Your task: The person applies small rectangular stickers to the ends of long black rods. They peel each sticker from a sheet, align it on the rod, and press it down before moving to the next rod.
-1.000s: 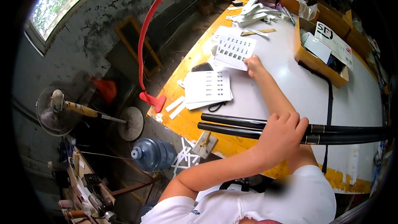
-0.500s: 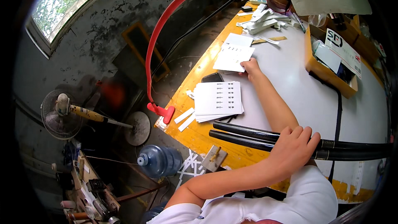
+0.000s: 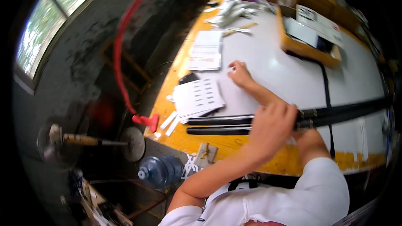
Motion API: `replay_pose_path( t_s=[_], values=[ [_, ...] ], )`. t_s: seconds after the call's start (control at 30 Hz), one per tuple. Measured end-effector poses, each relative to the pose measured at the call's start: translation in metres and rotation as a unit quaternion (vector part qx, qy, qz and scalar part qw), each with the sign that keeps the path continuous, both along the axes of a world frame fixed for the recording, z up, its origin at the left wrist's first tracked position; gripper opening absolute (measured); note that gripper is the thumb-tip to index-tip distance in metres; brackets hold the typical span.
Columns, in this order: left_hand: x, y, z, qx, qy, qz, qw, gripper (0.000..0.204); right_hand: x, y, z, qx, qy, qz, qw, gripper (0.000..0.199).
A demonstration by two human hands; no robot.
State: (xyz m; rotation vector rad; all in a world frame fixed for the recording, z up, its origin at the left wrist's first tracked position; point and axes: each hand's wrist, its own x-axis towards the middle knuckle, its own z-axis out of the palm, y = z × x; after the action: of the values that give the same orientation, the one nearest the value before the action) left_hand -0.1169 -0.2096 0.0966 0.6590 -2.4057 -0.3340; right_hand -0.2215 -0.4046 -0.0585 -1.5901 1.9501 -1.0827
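Fan (image 3: 79,139) stands on a round base, off the counter (image 3: 268,50) and left of its near-left corner. Red clip (image 3: 146,120) is at that corner, with a red band (image 3: 120,54) rising from it. Blue water bottle (image 3: 161,170) lies below the near edge. White paper strips (image 3: 168,120) lie just inside the near-left corner. Dark flat object (image 3: 188,78) lies near the left edge, partly covered by the near paper stack (image 3: 194,96), whose sheets are fanned and printed in columns. Far paper stack (image 3: 205,50) lies farther along the left edge. Pale block (image 3: 205,154) is at the near edge. White scraps (image 3: 228,10) are heaped toward the far-left corner.

Right hand (image 3: 240,74) is above the counter, right of both stacks and apart from them, fingers bent; whether it holds anything cannot be told. Left hand (image 3: 272,121) is closed over two black tubes (image 3: 220,131). These run side by side from above the near-left border toward the right edge, crossing over the right forearm. Open carton (image 3: 289,39) stands toward the far-right corner; a black strap (image 3: 328,113) runs from it to the near edge.
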Motion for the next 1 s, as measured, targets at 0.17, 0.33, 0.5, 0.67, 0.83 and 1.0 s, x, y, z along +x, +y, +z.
replay_pose_path(
  t_s=[0.17,0.33,0.5,0.67,0.83,1.0],
  values=[
    [0.004,-0.002,-0.002,0.042,-0.072,-0.01,0.996,0.052,-0.079,0.191,0.061,0.082,-0.07,0.353,0.929,0.023],
    [0.003,0.008,-0.022,0.043,-0.138,-0.002,0.989,0.052,-0.11,0.335,0.134,0.225,0.094,0.057,0.968,0.022],
    [-0.013,0.022,-0.046,0.017,-0.206,0.002,0.978,0.051,-0.173,0.432,0.106,0.0,0.249,-0.207,0.946,0.015],
    [-0.026,0.026,-0.067,0.009,-0.252,0.024,0.967,0.048,-0.221,0.48,0.07,0.032,0.342,-0.287,0.894,0.02],
    [-0.032,0.027,-0.077,0.012,-0.24,0.026,0.97,0.048,-0.316,0.536,0.039,0.117,0.399,-0.466,0.781,0.048],
    [-0.037,0.025,-0.084,0.026,-0.248,0.032,0.968,0.051,-0.399,0.588,0.019,0.19,0.414,-0.511,0.729,0.06]
  ],
)
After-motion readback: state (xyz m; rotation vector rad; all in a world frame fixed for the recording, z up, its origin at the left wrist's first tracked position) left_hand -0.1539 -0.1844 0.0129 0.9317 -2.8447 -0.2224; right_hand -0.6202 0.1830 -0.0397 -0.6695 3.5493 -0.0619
